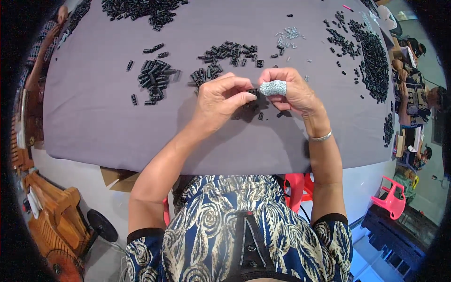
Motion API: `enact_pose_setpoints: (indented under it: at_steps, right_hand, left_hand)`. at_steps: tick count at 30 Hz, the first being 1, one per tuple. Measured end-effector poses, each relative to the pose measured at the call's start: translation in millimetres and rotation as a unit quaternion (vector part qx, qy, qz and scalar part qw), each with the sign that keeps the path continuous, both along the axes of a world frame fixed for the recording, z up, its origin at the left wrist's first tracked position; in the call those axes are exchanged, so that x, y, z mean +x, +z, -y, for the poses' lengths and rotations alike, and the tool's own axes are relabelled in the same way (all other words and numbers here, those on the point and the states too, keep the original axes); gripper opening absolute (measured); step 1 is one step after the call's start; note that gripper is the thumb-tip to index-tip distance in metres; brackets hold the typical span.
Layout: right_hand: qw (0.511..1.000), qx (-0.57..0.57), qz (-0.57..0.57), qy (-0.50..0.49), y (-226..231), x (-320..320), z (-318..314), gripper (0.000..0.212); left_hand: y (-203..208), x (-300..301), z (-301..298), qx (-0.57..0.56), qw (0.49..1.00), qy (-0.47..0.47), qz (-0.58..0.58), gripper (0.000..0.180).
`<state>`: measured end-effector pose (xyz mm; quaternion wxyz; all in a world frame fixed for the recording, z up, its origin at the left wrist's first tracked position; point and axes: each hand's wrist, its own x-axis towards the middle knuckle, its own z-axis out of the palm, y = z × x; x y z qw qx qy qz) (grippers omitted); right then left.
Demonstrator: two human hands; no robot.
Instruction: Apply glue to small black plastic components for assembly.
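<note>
My left hand [215, 102] is closed, pinching a small black plastic part [253, 93] between thumb and fingers over the table. My right hand [302, 96] meets it from the right, its fingers pinched together at the part's end. A silvery grey wrap [273, 88] covers one digit of that hand and hides what its fingertips hold. Just beyond my hands lie a loose pile of black cylindrical pieces [230, 50] and a scatter of small clear or silvery pieces [289, 35]. A few black bits [261, 116] lie beneath my hands.
The grey cloth-covered table [108, 127] carries another black heap [154, 77] at left, a larger one [141, 9] at the far left, and a long one [373, 61] at right. Other people [413, 89] sit at the right side. A pink chair [392, 197] stands on the floor.
</note>
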<state>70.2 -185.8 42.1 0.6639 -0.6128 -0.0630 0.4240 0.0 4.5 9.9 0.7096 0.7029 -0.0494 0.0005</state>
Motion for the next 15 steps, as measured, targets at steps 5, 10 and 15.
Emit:
enact_pose_setpoints:
  at_steps: [5,10,15]
  right_hand:
    - [1.0,-0.014,-0.016,0.023,-1,0,-5,0.006]
    - [1.0,-0.009,-0.009,-0.004,-7,-6,-9,0.007]
    - [0.998,0.05,-0.035,-0.034,-11,-13,-13,0.006]
  left_hand:
    - [-1,0,-1,0.02,1.0,-0.004,0.005,0.015]
    - [-7,0,-2,-0.013,1.0,0.0,-0.01,0.015]
    - [-2,0,-2,-0.152,0.984,0.003,-0.092,0.014]
